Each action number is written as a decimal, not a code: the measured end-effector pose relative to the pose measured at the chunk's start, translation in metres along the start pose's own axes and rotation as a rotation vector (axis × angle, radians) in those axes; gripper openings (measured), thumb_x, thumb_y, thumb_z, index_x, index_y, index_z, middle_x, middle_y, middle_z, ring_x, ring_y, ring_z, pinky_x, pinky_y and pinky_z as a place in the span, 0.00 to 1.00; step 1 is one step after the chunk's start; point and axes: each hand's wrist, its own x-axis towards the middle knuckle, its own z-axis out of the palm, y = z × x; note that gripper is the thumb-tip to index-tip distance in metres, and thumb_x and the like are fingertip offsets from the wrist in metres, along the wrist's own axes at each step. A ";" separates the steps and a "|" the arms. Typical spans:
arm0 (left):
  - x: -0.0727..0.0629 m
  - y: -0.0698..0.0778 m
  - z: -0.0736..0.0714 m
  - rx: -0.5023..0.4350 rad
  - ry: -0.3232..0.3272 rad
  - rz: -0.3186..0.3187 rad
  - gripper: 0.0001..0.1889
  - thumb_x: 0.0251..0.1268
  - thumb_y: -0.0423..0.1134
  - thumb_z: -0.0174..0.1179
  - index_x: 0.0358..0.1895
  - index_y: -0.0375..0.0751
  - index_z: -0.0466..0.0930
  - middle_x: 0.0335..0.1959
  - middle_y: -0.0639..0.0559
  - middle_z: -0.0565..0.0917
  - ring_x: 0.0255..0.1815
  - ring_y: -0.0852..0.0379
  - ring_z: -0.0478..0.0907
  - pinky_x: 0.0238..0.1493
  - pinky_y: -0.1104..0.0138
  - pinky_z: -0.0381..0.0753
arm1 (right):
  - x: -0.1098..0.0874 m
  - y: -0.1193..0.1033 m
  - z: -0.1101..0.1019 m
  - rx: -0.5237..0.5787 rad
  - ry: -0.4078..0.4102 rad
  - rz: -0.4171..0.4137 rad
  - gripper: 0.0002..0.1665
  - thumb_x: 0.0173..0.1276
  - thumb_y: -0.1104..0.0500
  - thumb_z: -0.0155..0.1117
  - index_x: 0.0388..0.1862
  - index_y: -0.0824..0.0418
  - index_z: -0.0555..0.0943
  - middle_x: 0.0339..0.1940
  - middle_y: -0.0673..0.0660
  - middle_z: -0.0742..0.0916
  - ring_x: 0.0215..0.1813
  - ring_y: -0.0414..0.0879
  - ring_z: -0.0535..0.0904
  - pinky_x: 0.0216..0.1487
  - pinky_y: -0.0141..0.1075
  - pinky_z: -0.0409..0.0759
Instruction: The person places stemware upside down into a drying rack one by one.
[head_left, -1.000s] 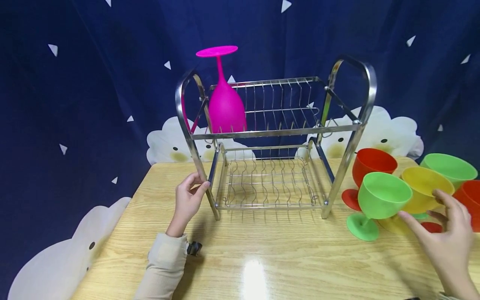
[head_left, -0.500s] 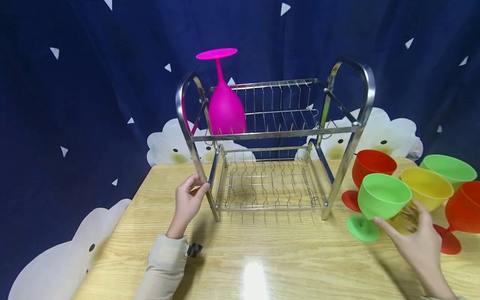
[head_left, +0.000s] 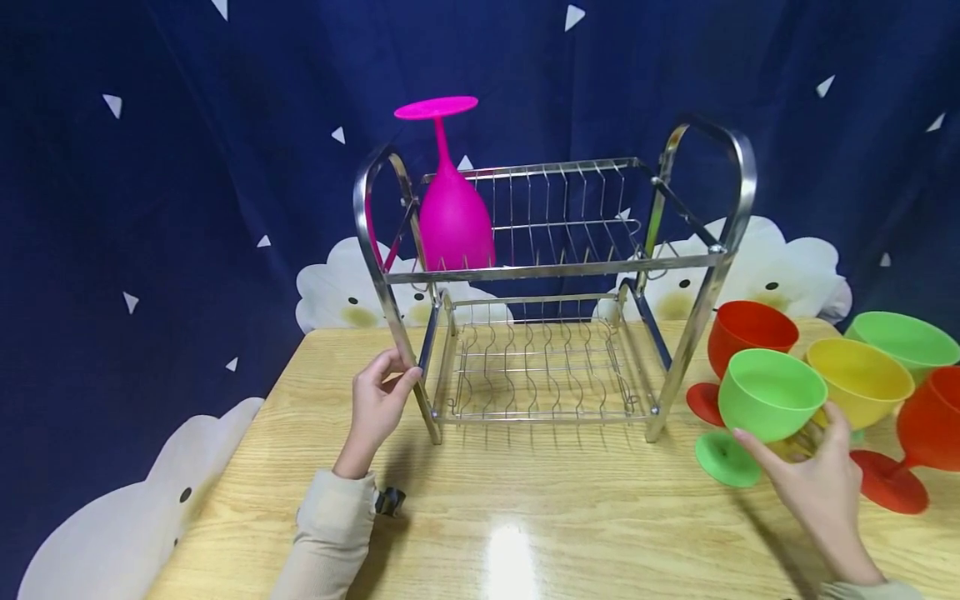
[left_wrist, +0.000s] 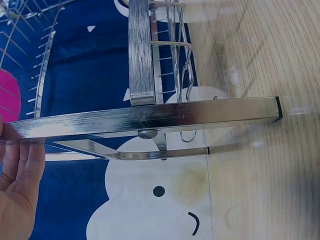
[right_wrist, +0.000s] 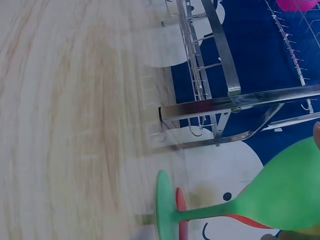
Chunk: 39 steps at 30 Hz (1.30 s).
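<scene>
My left hand (head_left: 381, 408) grips the front left leg of a two-tier metal dish rack (head_left: 551, 269), thumb in front; its fingers also show at the left edge of the left wrist view. Around the bowl of an upright light green goblet (head_left: 772, 393) curls my right hand (head_left: 817, 483), thumb low on the near side and fingers behind. The right wrist view shows that green goblet (right_wrist: 280, 192) with its foot at the tabletop and fingertips at the bowl's edges. Upside down on the rack's upper tier, at the left, stands a pink goblet (head_left: 455, 221).
Close around the held goblet stand a red goblet (head_left: 750, 333), a yellow goblet (head_left: 862, 379), a second green goblet (head_left: 907, 340) and another red goblet (head_left: 933, 425). A wooden table (head_left: 555, 508) bears everything. Behind it hangs a dark blue curtain (head_left: 225, 167) with white clouds.
My right hand has moved left from beside the yellow goblet and closed in around the green goblet's bowl. The left hand and the rack stay in place.
</scene>
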 end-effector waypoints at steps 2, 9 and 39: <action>0.000 0.000 0.000 -0.006 -0.001 0.009 0.08 0.54 0.22 0.60 0.37 0.24 0.76 0.26 0.46 0.79 0.33 0.51 0.79 0.36 0.73 0.81 | 0.004 0.007 0.003 0.011 0.012 0.003 0.61 0.44 0.47 0.76 0.70 0.41 0.47 0.64 0.66 0.69 0.62 0.58 0.65 0.57 0.53 0.67; 0.000 0.015 0.001 0.014 -0.008 0.009 0.07 0.53 0.20 0.59 0.37 0.21 0.75 0.25 0.45 0.79 0.32 0.51 0.79 0.36 0.73 0.80 | 0.006 0.007 0.007 0.029 0.069 0.015 0.56 0.45 0.49 0.76 0.69 0.40 0.52 0.62 0.60 0.72 0.57 0.43 0.70 0.50 0.22 0.68; 0.001 0.004 -0.002 0.032 -0.023 -0.022 0.08 0.53 0.21 0.59 0.37 0.22 0.75 0.27 0.41 0.79 0.33 0.48 0.79 0.37 0.72 0.81 | -0.026 -0.041 -0.019 0.184 0.041 -0.084 0.52 0.45 0.68 0.74 0.67 0.46 0.59 0.55 0.45 0.74 0.45 0.24 0.70 0.41 0.11 0.68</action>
